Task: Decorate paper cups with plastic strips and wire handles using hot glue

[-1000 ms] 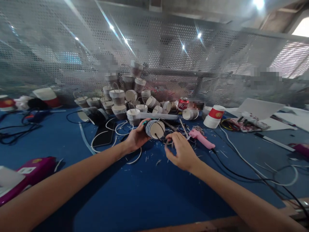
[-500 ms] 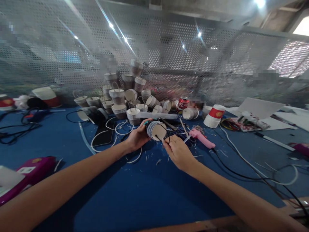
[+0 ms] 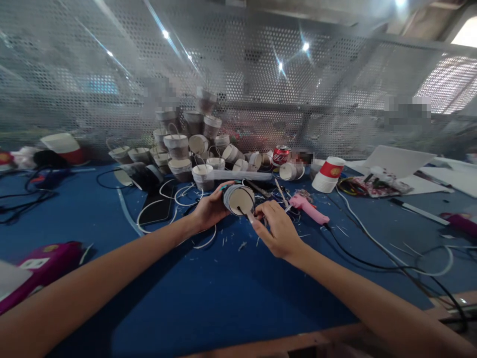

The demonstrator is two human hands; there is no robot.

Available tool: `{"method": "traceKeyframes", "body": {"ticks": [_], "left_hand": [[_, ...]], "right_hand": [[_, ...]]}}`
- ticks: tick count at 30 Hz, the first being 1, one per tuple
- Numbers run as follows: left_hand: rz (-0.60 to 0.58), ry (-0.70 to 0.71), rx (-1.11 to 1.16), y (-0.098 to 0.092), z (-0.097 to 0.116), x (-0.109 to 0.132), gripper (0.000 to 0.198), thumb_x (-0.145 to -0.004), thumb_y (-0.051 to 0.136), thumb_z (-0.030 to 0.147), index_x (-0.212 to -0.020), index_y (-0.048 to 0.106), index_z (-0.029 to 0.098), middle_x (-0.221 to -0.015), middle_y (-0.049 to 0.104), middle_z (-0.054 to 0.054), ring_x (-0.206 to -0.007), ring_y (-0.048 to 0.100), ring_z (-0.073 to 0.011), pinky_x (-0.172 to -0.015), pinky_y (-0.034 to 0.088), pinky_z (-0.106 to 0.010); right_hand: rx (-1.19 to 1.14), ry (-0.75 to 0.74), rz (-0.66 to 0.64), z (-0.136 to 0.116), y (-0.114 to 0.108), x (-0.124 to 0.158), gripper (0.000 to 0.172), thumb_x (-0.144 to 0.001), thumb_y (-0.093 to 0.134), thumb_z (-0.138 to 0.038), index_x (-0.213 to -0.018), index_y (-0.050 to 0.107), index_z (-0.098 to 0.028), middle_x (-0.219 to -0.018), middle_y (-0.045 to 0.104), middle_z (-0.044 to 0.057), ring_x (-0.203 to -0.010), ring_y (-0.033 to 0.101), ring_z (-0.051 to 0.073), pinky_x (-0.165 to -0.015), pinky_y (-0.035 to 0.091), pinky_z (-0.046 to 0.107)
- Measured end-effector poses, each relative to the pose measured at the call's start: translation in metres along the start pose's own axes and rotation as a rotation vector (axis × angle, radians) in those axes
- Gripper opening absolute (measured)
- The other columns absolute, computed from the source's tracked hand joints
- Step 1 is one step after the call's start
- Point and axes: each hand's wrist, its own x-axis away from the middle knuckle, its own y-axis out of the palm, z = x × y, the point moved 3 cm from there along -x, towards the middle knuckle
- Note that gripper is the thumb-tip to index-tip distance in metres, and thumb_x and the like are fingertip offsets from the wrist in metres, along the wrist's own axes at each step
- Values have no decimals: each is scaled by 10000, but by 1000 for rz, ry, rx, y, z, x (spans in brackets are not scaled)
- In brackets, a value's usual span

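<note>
My left hand (image 3: pixel 212 210) is wrapped round the side of a small cup (image 3: pixel 240 199) bound with greyish-white cord. The cup is tipped so that its round cream face turns towards me. A thin black cord (image 3: pixel 252 191) curves along the face's right side. At the lower right edge of the cup, the closed fingers of my right hand (image 3: pixel 278 229) pinch near this cord. From those fingertips a narrow pale piece (image 3: pixel 250 216) with a dark tip reaches onto the cream face; its kind is unclear.
Several similar cups (image 3: pixel 181 166) with loop handles are piled behind my hands. A pink glue gun (image 3: pixel 311 209) lies to the right, its black cable trailing. Near it stand a red can (image 3: pixel 280 155) and red-and-white paper cups (image 3: pixel 328 175). White cord loops (image 3: pixel 139 219) and scraps litter the blue table (image 3: pixel 223 298).
My right hand's fingers have shifted slightly and the pale piece at their tips shows more. The cup stays in my left hand. The whole view has moved slightly.
</note>
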Motion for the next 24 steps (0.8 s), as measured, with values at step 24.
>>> {"method": "traceKeyframes", "body": {"ticks": [24], "left_hand": [[-27,-281,51,-7,-5,-5,266,-854,415,253,-1039,571,142,-893,678,-107,-760,642,-195,-671,507,-280]], "right_hand": [[-63,210,191,31,12,2,363,-798,528,-334,-1092,426,-147,-1085,493,149,-997,504,228,-834,442,402]]}}
